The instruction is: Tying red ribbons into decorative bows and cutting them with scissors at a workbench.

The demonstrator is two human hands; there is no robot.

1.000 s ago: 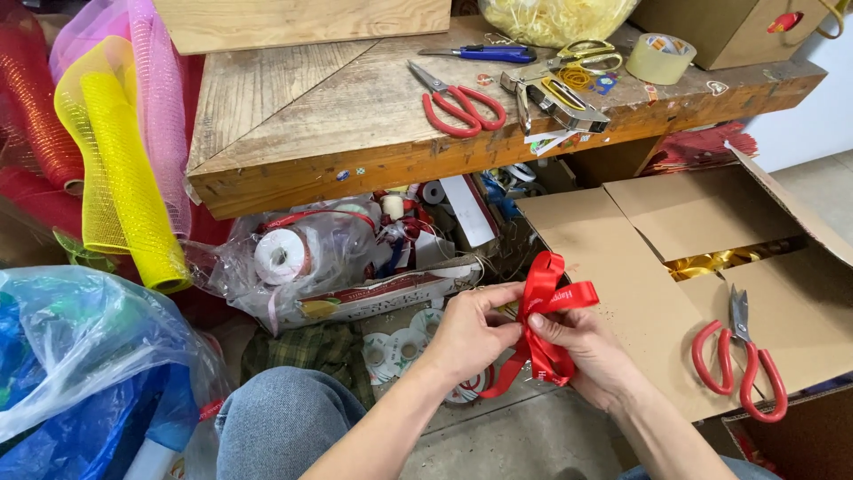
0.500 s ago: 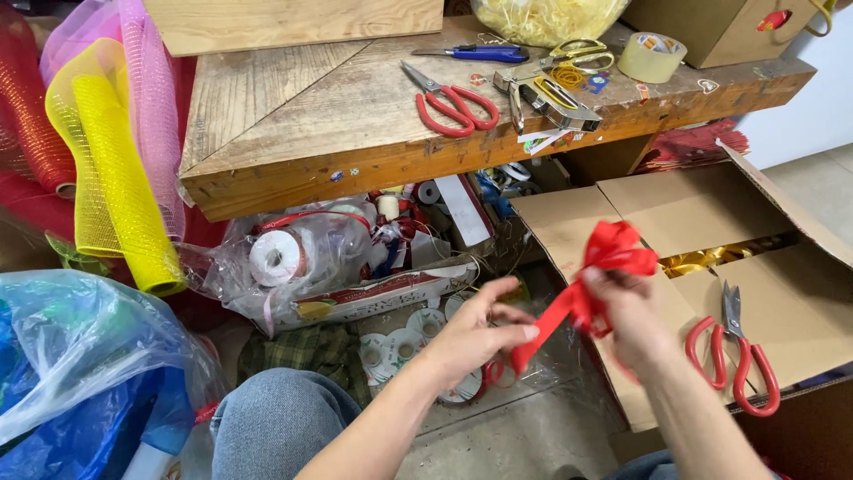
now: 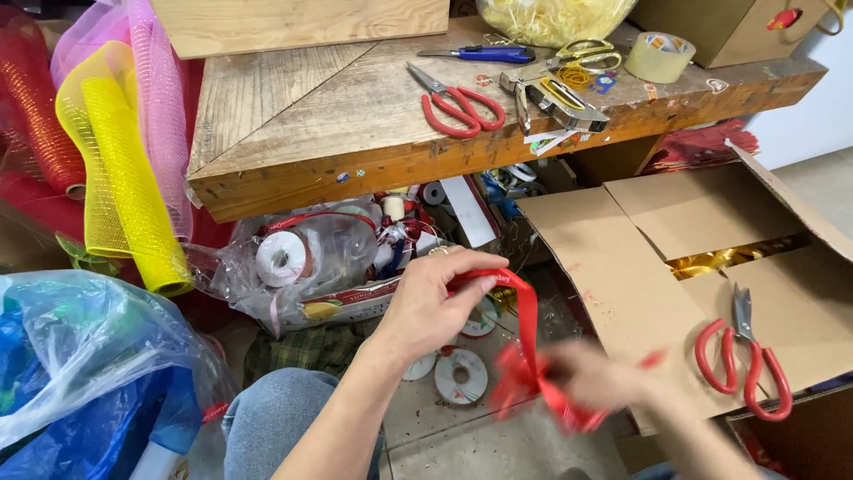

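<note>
- Head view: left hand (image 3: pixel 435 307) pinches the upper end of a glossy red satin ribbon (image 3: pixel 526 324) between thumb and fingertips.
- Ribbon's long axis runs down and rightward to the blurred right hand (image 3: pixel 595 378); whether its fingers close on it cannot be told.
- Left hand sits higher, nearer the wooden workbench (image 3: pixel 355 116).
- Open brown cardboard box (image 3: pixel 693 213) lies right, red-handled scissors (image 3: pixel 746 360) on its flap.

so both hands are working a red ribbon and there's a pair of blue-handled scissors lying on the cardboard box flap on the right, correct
Not quite: the scissors on the cardboard box flap have red handles, not blue, as the head view shows. The rest holds: the left hand and the blurred right hand both work the red ribbon.
</note>
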